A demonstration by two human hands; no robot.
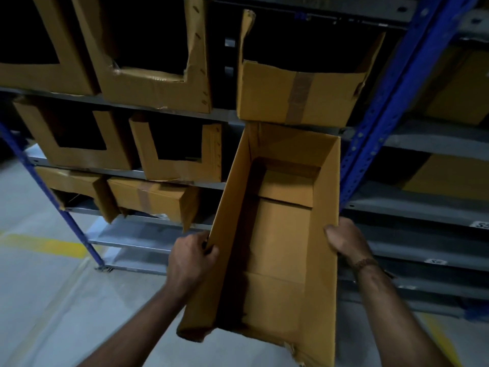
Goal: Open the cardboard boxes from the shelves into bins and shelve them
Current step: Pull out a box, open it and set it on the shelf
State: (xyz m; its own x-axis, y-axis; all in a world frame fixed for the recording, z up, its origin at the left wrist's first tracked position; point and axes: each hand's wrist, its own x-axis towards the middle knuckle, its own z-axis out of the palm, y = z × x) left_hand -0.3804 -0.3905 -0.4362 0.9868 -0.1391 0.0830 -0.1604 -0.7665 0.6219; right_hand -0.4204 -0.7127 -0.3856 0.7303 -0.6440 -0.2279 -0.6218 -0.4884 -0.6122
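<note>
Fingers first: our left hand [191, 256] has its fingers curled over the left wall of the open box [277, 234], pinching that edge, while our right hand [345, 239] presses flat against the right wall with the thumb hooked over the rim; the rest of those fingers are hidden behind the cardboard, so we cannot tell how they lie. Between our two hands sits the box, empty, top open, its long axis running from six o'clock at our body up to twelve o'clock at the shelves [169, 111]. Its far end is already right under the taped bin [299, 94] at twelve o'clock, beside the blue post [370, 133] at one o'clock. Both hands grip near the middle of the walls, about level, neither clearly nearer the rack. We judge the push goes straight ahead along that long axis, into the gap right of the cut-out bins [177, 152] at ten o'clock.
</note>
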